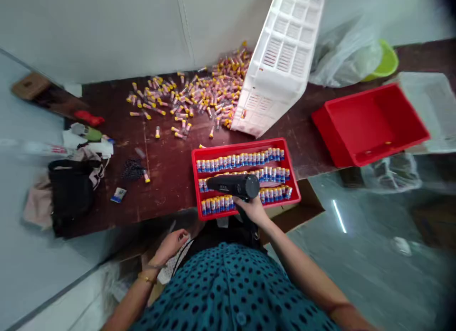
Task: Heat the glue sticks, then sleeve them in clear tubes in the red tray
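My right hand (253, 210) is wrapped round the handle of a black hair dryer (231, 184). The dryer's barrel lies level above a red tray (245, 147) and hides part of what is in it. Inside the tray, small tubes with blue-and-white labels and yellow caps (239, 160) stand upright in three rows. My left hand (172, 245) hangs below the table's front edge, its fingers loosely curled with nothing visible in them. White dotted cloth (174, 263) is close beside it.
Loose pink tubes with yellow caps (199, 96) spread over the dark table (167, 179). A white plastic basket (281, 60) leans among them. At right is a red bin (374, 124); beyond it are plastic bags (351, 58). A black bag (71, 193) lies at left.
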`<state>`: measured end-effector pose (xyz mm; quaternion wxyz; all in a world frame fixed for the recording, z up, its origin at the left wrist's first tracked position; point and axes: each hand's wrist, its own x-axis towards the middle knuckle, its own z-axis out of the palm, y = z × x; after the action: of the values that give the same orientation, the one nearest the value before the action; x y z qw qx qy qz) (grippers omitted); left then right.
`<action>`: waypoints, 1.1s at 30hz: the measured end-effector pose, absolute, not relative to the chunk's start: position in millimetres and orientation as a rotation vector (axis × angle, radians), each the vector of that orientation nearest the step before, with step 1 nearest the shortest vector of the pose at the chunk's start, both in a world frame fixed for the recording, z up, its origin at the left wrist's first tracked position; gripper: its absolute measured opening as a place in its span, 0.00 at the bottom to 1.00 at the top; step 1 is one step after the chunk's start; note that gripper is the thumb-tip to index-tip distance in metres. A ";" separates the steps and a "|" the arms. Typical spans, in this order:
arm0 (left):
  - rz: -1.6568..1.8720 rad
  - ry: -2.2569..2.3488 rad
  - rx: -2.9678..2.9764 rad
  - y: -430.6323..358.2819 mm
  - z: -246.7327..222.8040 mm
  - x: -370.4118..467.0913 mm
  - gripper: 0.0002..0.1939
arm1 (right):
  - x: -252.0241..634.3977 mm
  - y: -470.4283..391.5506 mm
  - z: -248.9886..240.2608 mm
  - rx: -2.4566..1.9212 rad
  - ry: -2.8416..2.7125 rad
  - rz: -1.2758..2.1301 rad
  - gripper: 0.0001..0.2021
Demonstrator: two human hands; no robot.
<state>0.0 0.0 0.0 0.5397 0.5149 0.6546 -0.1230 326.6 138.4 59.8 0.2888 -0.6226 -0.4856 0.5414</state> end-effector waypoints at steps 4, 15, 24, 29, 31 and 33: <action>-0.288 1.583 1.210 -0.8 0.7 -2.9 0.16 | 311.8 175.4 55.8 -1.678 -1.263 1.404 0.17; -0.227 1.590 1.168 5.5 -5.7 -18.6 0.16 | 322.1 201.5 62.7 -1.793 -1.299 1.314 0.17; -0.256 1.540 1.191 6.9 -20.9 -27.3 0.19 | 431.6 203.3 66.0 -2.102 -0.799 0.951 0.25; -0.239 1.513 1.202 35.4 -19.0 -14.6 0.18 | 387.7 189.2 65.6 -1.940 -0.919 1.301 0.20; -0.214 1.517 1.227 46.7 -18.2 -12.9 0.18 | 374.5 188.8 63.4 -1.895 -0.950 1.212 0.19; -0.204 1.509 1.248 53.2 -18.7 -14.7 0.19 | 375.4 192.6 60.8 -1.858 -0.933 1.221 0.19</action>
<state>-14.7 53.2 -18.7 0.5533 0.5279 0.6386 -0.0861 375.4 192.6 60.8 0.3574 -0.7197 -0.3614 0.4730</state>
